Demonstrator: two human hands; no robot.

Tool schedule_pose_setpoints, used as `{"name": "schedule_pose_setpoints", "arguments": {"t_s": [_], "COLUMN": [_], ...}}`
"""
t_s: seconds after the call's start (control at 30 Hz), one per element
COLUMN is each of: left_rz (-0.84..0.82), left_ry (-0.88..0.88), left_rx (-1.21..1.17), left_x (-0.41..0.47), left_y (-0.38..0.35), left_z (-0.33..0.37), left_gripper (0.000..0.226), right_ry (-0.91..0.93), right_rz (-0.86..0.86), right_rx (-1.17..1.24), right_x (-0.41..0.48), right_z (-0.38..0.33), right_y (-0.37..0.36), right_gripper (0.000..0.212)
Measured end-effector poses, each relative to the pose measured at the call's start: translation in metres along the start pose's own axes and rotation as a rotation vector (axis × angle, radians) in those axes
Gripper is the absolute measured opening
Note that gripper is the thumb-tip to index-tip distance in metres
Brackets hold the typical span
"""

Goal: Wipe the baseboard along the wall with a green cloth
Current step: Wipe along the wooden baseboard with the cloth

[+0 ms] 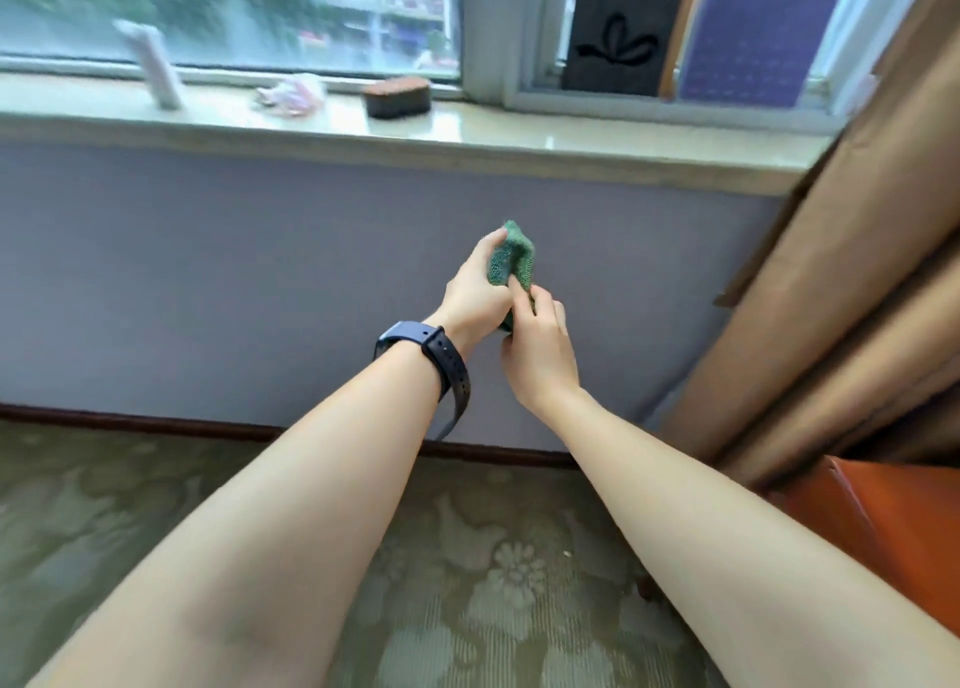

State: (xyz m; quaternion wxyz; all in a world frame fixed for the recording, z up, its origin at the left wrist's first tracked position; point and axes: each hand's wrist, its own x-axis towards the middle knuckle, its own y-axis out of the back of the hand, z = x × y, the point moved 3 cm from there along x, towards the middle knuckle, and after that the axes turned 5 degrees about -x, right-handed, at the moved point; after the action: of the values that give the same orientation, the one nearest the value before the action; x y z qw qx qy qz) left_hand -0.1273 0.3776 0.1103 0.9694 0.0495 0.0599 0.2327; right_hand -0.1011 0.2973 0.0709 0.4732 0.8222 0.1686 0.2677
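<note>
A small green cloth is bunched up in the air in front of the pale lilac wall, well above the floor. My left hand, with a dark watch on its wrist, grips the cloth's upper part. My right hand pinches the cloth's lower edge from below. The dark brown baseboard runs along the foot of the wall, partly hidden behind my forearms. Neither hand touches it.
A window sill above the wall carries a white bottle, a crumpled wrapper and a dark brush. Brown curtains hang at the right. An orange seat stands below them. Patterned green carpet covers the floor.
</note>
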Motion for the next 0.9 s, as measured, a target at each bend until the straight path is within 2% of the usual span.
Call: {"name": "schedule_pose_setpoints", "arguments": {"t_s": [0.47,0.73,0.9], "left_rz": [0.244,0.334,0.327], "left_ry": [0.059,0.113,0.158], "left_rx": [0.089,0.032,0.062], "left_x": [-0.050,-0.038,-0.007], "left_y": [0.328,0.440,0.496], "left_z": [-0.053,-0.096,-0.129], "left_gripper": [0.057,0.057,0.058], "right_ry": [0.183,0.270,0.297], "right_rz": [-0.116,-0.211,-0.280], "right_rx": [0.078,0.017,-0.050], "right_x": [0.002,0.025,0.052], "right_z": [-0.296,-0.383,-0.419], "right_y": [-0.145,-0.221,-0.280], "right_gripper": [0.064,0.062,0.064]}}
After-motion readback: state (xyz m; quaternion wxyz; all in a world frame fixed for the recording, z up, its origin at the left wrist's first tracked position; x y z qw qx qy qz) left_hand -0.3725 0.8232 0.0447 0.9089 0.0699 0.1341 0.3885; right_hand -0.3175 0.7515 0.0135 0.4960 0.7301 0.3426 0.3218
